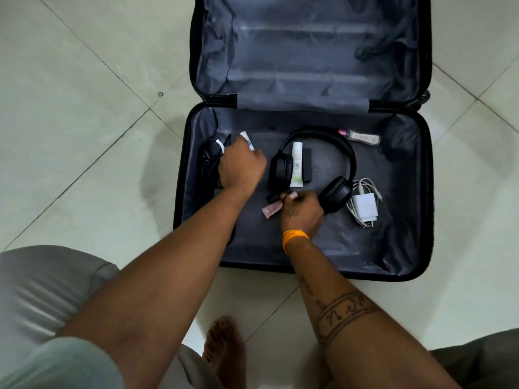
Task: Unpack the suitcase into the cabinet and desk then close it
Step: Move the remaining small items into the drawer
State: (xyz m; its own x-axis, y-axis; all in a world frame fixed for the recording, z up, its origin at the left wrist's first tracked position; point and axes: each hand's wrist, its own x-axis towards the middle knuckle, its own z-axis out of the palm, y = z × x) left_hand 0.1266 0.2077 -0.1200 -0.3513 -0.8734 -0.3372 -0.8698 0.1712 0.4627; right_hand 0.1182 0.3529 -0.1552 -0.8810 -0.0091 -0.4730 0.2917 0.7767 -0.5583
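White tube [247,139] in left hand [241,167]; right hand [304,210] pinches pink tube [271,210] (both hands curled).

Suitcase [303,272]: black shell, grey-blue lining. Headphones [334,164]: black. Tube [297,165] inside the headband: white, green at its near end, small green motif. Charger [364,206] and cable [365,184]: white. Bottle [362,137]: clear, pink cap. Small tube [271,209]: pale pink. Wristband [294,237]: orange. Floor [84,108]: off-white tiles, dark grout lines.
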